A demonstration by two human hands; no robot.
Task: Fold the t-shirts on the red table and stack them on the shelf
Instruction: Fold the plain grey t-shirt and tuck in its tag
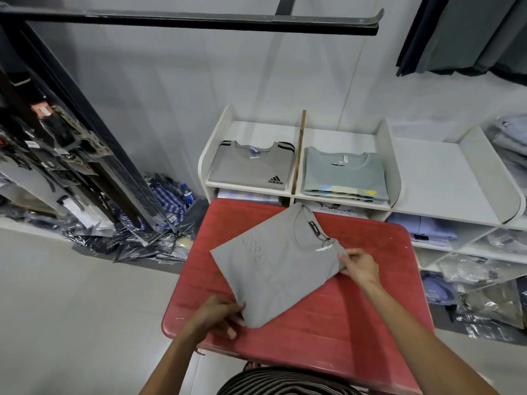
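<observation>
bare forearms, black-and-grey striped garment (285,383)

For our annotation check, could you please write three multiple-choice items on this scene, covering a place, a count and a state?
1. Where does the grey t-shirt lie?
A. on the red table
B. on the shelf
C. on the floor

2. How many shelf compartments on the top level hold folded shirts?
A. one
B. two
C. four

3. What is the right hand doing?
A. hanging idle
B. pressing flat on the table
C. pinching the shirt's edge near the collar

Answers:
1 A, the shirt rests folded on the red top.
2 B, the adidas shirt fills one and the green stack the next.
3 C, its fingers close on the fabric while the left hand holds the lower corner.
</observation>
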